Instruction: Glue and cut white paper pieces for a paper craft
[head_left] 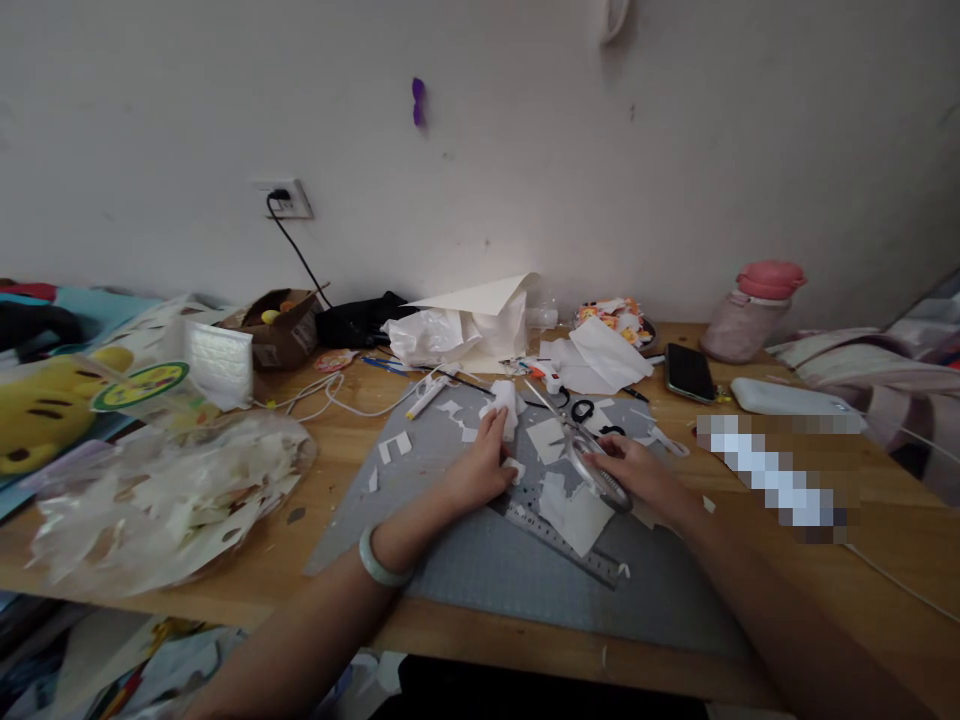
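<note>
My right hand [630, 478] is closed round the handles of metal scissors [576, 440], whose blades point up and to the left over the grey cutting mat [450, 560]. The blades look slightly apart. My left hand [484, 465] has its fingers on a white folded paper piece [507, 398], the thumb lower down beside a small white scrap. Its fingertips are partly hidden. A steel ruler [562, 538] lies slantwise below both hands. Cut paper [576, 512] lies on the mat between the hands, partly over the ruler, with more scraps [395, 447] to the left.
Crumpled plastic [172, 510] and a lidded cup [146, 390] stand left. Along the wall are a cardboard box [281, 330], white bags and paper [450, 335], and a glue gun [546, 372]. A phone [688, 372], pink-topped bottle [754, 310] and white case [787, 396] sit right.
</note>
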